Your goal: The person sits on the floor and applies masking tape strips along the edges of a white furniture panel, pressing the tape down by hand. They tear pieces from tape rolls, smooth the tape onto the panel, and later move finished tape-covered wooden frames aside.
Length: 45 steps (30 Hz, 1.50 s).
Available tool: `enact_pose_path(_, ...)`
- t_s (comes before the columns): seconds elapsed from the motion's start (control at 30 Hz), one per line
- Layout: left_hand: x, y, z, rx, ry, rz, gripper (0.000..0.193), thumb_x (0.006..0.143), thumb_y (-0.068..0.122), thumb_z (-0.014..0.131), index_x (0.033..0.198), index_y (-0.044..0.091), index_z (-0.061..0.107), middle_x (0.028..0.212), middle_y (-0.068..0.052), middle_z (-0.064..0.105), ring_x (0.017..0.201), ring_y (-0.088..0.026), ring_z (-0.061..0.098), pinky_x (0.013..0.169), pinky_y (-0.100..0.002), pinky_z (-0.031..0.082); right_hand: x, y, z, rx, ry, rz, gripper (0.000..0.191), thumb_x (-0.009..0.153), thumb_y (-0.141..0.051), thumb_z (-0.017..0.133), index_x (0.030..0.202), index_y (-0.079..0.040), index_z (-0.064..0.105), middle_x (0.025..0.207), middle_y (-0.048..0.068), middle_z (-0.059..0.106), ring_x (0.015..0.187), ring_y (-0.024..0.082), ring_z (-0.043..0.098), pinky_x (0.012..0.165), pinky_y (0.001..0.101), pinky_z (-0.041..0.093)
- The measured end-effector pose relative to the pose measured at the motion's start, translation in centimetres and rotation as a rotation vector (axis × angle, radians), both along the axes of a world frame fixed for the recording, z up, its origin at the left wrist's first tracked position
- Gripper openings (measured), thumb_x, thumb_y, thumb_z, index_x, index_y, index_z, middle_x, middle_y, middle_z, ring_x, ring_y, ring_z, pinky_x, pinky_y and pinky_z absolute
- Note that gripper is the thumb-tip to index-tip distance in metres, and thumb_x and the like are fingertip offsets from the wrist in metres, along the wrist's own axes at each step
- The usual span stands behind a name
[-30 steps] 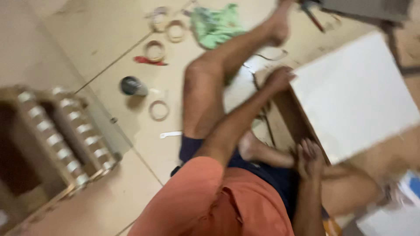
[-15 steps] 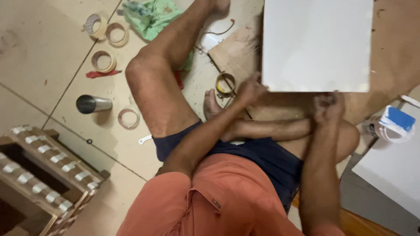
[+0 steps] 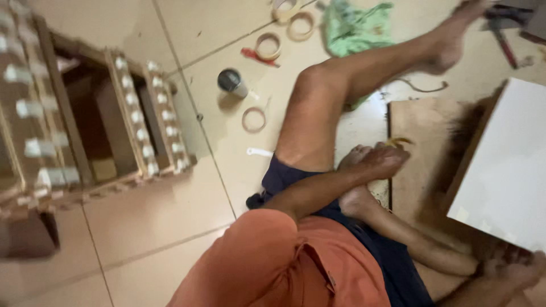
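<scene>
Our left hand point(image 3: 378, 162) lies closed on a yellow tape roll point(image 3: 398, 141) beside the brown board point(image 3: 418, 148); right hand point(image 3: 515, 267), grip unclear, sits under the white panel point(image 3: 506, 170).

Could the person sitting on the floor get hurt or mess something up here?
Maybe. The white board leans up over the brown sheet, with the right hand at its low corner; it could tip onto the legs. The left hand rests beside the sheet's edge, which might scrape it. Tape rolls and a metal can lying near the outstretched leg could get kicked.
</scene>
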<state>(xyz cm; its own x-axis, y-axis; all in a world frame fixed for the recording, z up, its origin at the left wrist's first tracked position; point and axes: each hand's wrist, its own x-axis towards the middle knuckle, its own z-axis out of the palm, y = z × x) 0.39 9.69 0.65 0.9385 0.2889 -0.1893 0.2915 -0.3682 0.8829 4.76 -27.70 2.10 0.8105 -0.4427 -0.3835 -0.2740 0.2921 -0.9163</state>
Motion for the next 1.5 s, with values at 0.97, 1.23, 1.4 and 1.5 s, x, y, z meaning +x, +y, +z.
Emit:
enact_pose_path(0.97,-42.8,24.2,-0.2,0.425,1.184,-0.374,0.048,0.079,0.031,0.085,0.119,0.009,0.071,0.118,-0.015,0.070,0.108,-0.033,0.068,0.088,-0.045,0.056,-1.4,1.2,1.1,0.013,-0.107,0.199,0.042,0.107,-0.043,0.057,0.127,-0.007,0.065,0.123,0.007,0.069,0.115,0.023,0.065,0.102,0.0386,0.056)
enact_pose_path(1.23,-30.5,26.8,3.3,0.611,0.785,-0.148,0.024,0.096,0.033,0.062,0.106,0.015,0.074,0.110,-0.013,0.074,0.105,-0.033,0.070,0.086,-0.048,0.056,-0.1,1.5,1.1,0.064,-0.052,0.093,0.038,0.106,-0.041,0.060,0.119,-0.006,0.068,0.112,0.006,0.069,0.111,0.024,0.066,0.103,0.0412,0.060)
enact_pose_path(1.4,-17.8,30.9,1.7,0.704,0.320,-0.008,0.025,0.092,0.032,0.070,0.105,0.010,0.072,0.106,-0.015,0.072,0.099,-0.036,0.069,0.081,-0.051,0.055,-2.3,0.9,1.5,-0.123,-0.060,0.228,0.040,0.108,-0.037,0.055,0.132,-0.005,0.059,0.124,0.008,0.064,0.117,0.024,0.063,0.106,0.0396,0.055)
enact_pose_path(1.5,-11.5,34.5,0.0,0.679,0.245,0.069,0.021,0.090,0.027,0.071,0.103,0.011,0.074,0.105,-0.015,0.073,0.100,-0.036,0.070,0.085,-0.049,0.056,-4.4,0.9,1.4,-0.269,-0.066,0.240,0.039,0.109,-0.031,0.057,0.136,-0.003,0.056,0.129,0.010,0.062,0.119,0.025,0.062,0.106,0.0393,0.054)
